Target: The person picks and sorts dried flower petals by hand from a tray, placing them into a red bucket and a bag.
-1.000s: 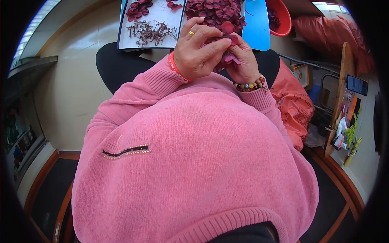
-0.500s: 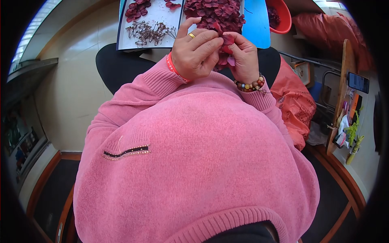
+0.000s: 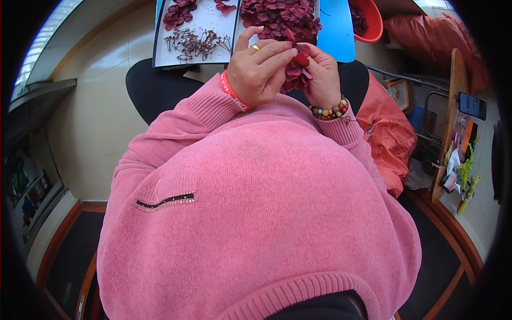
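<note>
Dark red petals (image 3: 296,79) hang as a small cluster between my two hands, near the front edge of the petal box. My left hand (image 3: 257,73) wears a gold ring and a red wristband, and its thumb and fingers pinch at the top of the cluster. My right hand (image 3: 322,77), with a bead bracelet at the wrist, holds the cluster from the right between thumb and fingers. Just beyond them lies a pile of dark red petals (image 3: 280,17). Thin brown stems (image 3: 194,45) lie in a white tray (image 3: 160,53) at the left.
A red bowl (image 3: 377,24) with petals stands beside a blue board (image 3: 338,34). Red plastic bags (image 3: 386,138) lie at the right. Farther right, a phone (image 3: 472,106) rests by a wooden board (image 3: 453,90) with a green plant (image 3: 466,168).
The petals between my hands have turned slightly and show more dark red faces. Both hands have shifted only a little, still at the cluster.
</note>
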Motion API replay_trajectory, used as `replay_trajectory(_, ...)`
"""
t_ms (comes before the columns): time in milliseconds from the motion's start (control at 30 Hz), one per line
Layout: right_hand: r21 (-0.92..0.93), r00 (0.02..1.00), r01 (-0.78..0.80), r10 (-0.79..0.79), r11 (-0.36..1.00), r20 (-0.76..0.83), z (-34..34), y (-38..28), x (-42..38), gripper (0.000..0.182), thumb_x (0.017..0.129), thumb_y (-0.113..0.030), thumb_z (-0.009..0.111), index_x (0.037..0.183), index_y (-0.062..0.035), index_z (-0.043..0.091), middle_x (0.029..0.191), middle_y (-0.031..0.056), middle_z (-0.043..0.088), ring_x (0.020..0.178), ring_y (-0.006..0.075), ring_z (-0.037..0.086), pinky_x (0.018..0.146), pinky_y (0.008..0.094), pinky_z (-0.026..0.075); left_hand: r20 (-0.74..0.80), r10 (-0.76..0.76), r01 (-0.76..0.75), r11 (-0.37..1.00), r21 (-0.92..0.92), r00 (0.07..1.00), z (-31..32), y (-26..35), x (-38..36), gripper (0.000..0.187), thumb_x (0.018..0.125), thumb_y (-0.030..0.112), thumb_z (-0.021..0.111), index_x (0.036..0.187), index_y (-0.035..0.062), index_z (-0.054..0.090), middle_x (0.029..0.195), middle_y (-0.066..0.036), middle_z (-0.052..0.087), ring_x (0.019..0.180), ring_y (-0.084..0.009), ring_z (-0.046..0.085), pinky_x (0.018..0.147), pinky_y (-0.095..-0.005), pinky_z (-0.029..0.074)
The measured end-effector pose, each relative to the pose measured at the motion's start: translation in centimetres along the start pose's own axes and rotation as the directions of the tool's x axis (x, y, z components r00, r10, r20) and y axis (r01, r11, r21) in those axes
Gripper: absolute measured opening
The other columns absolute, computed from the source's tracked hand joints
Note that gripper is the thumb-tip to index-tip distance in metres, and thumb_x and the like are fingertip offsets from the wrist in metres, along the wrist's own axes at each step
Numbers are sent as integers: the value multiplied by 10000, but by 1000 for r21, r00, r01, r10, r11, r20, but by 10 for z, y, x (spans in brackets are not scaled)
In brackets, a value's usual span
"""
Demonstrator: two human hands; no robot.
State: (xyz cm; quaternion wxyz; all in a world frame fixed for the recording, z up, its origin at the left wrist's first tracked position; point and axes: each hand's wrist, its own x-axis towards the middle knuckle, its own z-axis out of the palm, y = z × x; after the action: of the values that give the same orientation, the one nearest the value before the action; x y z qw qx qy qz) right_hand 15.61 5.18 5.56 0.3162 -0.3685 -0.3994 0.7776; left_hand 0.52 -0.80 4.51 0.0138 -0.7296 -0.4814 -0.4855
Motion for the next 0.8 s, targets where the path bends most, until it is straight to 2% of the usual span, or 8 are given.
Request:
replay_trajectory(133,-65,999,21,-24,998,-35,5,-2,-1,143,885,-131,531,939,-13,589,687,23,608,502,62,555,395,177,424,35,-5,3,999,52,999,2,-3,-2,335,672,-31,558,989,52,630,997,-89,630,898,-216,614,960,-438,307)
replay_trajectory(233,-66,998,51,-52,997,-21,-1,2,4,143,888,-131,526,940,-14,589,682,22,609,509,67,563,422,171,445,15,-38,37,997,69,999,3,-3,-2,333,675,-24,553,988,61,627,1008,-88,629,915,-217,610,956,-442,308)
replay_trajectory(333,47,999,-33,32,998,26,-5,1,4,126,875,-114,548,944,-11,571,712,30,616,545,70,575,461,164,462,-6,-40,40,997,67,999,4,-3,-3,342,669,-20,556,992,66,626,993,-89,628,913,-219,608,955,-440,309)
replay_trajectory(433,33,997,77,-76,997,-13,-1,4,6,204,846,-95,584,1025,-21,522,832,44,625,651,82,609,525,176,496,-15,-46,47,997,54,999,3,-3,-2,347,658,-19,561,989,66,626,962,-89,627,895,-220,609,949,-437,316)
replay_trajectory(633,23,994,54,-56,998,89,-11,5,9,225,841,-74,584,1037,-17,489,862,65,620,685,118,628,545,207,519,-27,-42,43,998,34,999,4,-3,-2,348,656,-21,561,988,62,625,922,-91,623,862,-227,605,931,-435,335)
replay_trajectory(733,14,998,61,-61,998,-14,-2,4,8,157,842,-60,583,974,-12,514,773,48,626,593,57,580,477,155,456,22,-119,120,990,-74,993,3,-2,-4,337,675,-26,553,997,49,621,905,-106,618,849,-248,595,902,-393,369)
replay_trajectory(800,22,999,46,-46,999,-26,-4,9,11,153,841,-54,579,975,-16,517,764,40,623,571,52,566,469,152,446,13,-193,192,958,-215,981,10,-9,-9,272,685,14,573,948,59,627,887,-90,619,810,-253,597,840,-372,408)
